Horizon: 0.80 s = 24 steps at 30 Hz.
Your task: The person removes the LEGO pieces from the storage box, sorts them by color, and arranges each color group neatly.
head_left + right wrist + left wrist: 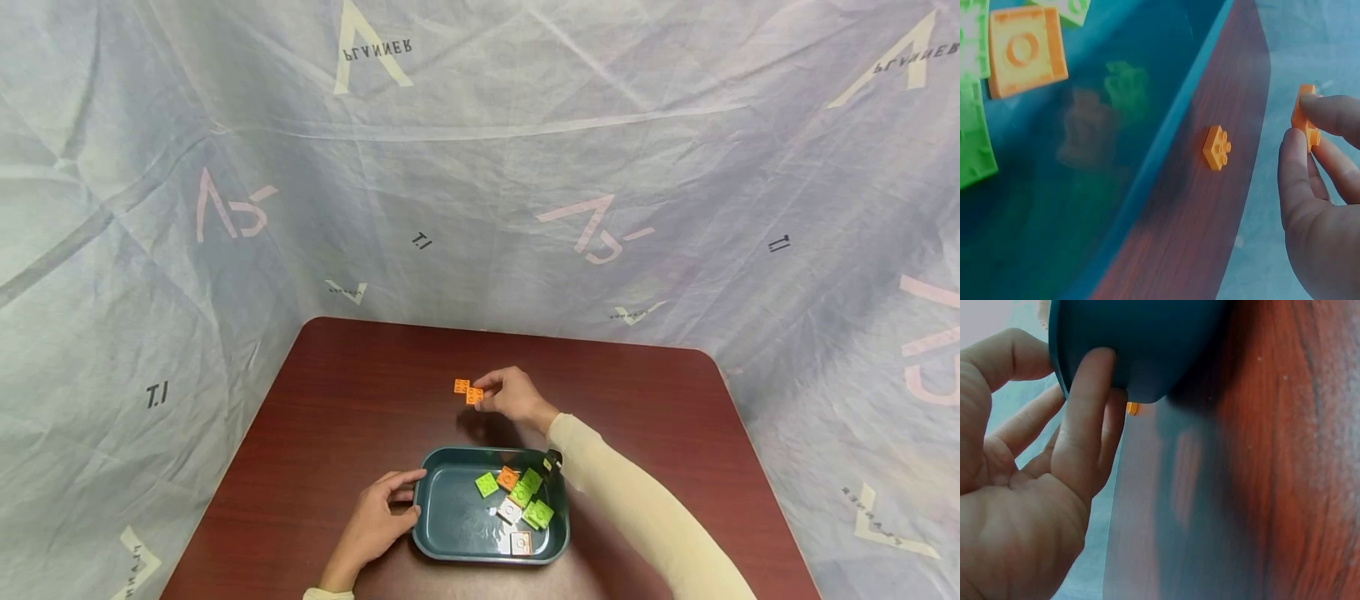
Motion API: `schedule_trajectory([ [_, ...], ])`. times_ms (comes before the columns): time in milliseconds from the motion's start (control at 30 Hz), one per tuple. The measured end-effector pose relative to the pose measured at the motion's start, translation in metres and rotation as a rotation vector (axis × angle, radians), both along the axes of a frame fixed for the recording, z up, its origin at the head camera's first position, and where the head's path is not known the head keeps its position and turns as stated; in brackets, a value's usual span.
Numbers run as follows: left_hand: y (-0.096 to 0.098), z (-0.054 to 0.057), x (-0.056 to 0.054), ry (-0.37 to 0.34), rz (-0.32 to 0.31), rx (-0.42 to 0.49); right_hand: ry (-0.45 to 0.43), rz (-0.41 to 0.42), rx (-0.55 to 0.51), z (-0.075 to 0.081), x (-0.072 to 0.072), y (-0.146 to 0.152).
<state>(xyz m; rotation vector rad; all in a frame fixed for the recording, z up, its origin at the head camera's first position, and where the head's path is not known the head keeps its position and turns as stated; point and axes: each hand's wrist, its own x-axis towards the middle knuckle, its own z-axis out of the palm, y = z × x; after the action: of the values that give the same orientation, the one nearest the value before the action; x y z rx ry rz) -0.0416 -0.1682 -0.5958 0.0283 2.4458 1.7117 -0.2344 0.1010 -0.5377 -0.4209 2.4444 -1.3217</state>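
Between the thumb and fingers of my right hand (513, 395) is an orange toy building brick (1302, 119), pinched beyond the tray's far side. A second orange brick (461, 386) lies on the table just left of it, studs showing. My left hand (378, 512) rests its thumb and fingers against the left edge of a dark teal tray (422, 529); in the left wrist view some fingers lie along its outer wall. Inside the tray are several green bricks (487, 484), an orange brick (507, 477) and pale bricks (521, 543), gathered mostly toward the right.
The reddish-brown wooden table (337, 392) has rounded far corners. Grey printed sheeting (480, 167) hangs behind it and along both sides. A small black object (552, 461) sits at the right wrist, over the tray's far right corner.
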Motion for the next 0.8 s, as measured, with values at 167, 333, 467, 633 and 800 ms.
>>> schedule_trajectory([
  [167,-0.001,0.000,0.000,0.002,0.004,0.006,-0.002,-0.026,0.002,-0.002,-0.014,-0.002],
  [333,0.000,-0.002,0.001,-0.007,-0.002,0.000,-0.006,-0.055,0.025,-0.006,-0.022,-0.002],
  [467,-0.001,-0.002,0.001,-0.011,-0.002,-0.002,-0.013,-0.080,0.058,-0.010,-0.025,-0.002],
  [633,-0.002,-0.003,0.001,-0.015,-0.006,0.004,-0.011,-0.097,0.081,-0.019,-0.031,-0.001],
  [800,-0.002,-0.003,0.001,-0.005,-0.005,0.014,-0.007,-0.114,0.110,-0.029,-0.038,0.000],
])
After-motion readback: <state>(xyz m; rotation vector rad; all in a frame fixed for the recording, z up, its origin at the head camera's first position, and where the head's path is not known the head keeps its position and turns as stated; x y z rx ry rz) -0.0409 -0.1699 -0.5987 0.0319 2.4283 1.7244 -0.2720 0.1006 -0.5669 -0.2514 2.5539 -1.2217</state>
